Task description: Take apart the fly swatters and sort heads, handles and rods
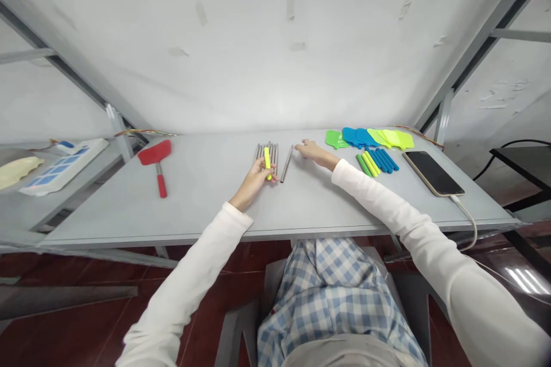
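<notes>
Yellow handle sleeve (pixel 267 157) sits pinched in the fingers of the left hand (pixel 255 179), at the middle of the grey table (pixel 206 195), lying over a row of thin metal rods (pixel 266 152). It looks light, short and probably rubbery, so it should give a little under pressure and grip well; the sensible hold is round its middle, as the fingers have it. In colour it is a bright lemon tube, smooth and narrow. The right hand (pixel 313 152) lies flat with loose fingers, its tips touching the far end of a single metal rod (pixel 286 164) set just right of the row; it grasps nothing. Further right lie green, yellow and blue sleeves (pixel 377 161), coloured spatula heads (pixel 370 138) and a phone (pixel 433 173); a finished red spatula (pixel 157 161) lies left.
</notes>
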A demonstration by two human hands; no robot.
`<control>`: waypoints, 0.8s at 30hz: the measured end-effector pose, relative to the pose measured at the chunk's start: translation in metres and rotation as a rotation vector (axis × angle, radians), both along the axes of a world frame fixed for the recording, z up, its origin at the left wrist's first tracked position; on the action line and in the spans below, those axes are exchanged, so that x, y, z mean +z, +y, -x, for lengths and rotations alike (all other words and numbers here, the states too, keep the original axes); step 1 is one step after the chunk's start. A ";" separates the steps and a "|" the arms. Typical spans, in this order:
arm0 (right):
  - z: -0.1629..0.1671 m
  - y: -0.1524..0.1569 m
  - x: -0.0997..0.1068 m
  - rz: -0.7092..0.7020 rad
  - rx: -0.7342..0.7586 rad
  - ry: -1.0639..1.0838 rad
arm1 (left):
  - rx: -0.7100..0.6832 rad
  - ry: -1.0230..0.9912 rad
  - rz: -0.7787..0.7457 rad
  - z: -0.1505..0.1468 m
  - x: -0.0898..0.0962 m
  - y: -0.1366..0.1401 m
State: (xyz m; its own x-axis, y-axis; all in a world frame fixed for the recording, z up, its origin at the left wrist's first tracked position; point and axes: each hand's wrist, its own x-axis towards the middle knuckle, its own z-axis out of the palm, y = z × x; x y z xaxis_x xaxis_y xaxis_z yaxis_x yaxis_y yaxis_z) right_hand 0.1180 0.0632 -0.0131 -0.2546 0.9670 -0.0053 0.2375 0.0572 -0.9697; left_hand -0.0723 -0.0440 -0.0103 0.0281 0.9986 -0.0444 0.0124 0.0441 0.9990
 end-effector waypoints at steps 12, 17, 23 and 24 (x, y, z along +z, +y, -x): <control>-0.064 -0.047 -0.029 -0.542 0.208 -0.263 | -0.229 0.684 -0.410 -0.009 -0.005 0.020; -0.066 -0.053 -0.016 -0.578 0.259 -0.217 | -0.331 0.815 -0.585 -0.031 -0.004 0.030; -0.069 -0.066 0.004 -0.461 0.242 -0.099 | -0.395 0.781 -0.578 -0.046 -0.017 0.021; -0.069 -0.069 0.005 -0.437 0.255 -0.069 | -0.403 0.744 -0.547 -0.048 -0.018 0.019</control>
State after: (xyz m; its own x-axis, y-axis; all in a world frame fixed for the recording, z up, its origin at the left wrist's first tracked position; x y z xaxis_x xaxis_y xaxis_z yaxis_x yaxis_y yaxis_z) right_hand 0.1872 -0.0056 -0.0076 -0.4964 0.7897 0.3605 0.2254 0.5183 -0.8250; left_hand -0.0239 -0.0252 -0.0281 0.5203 0.8089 0.2737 0.5537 -0.5636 0.6129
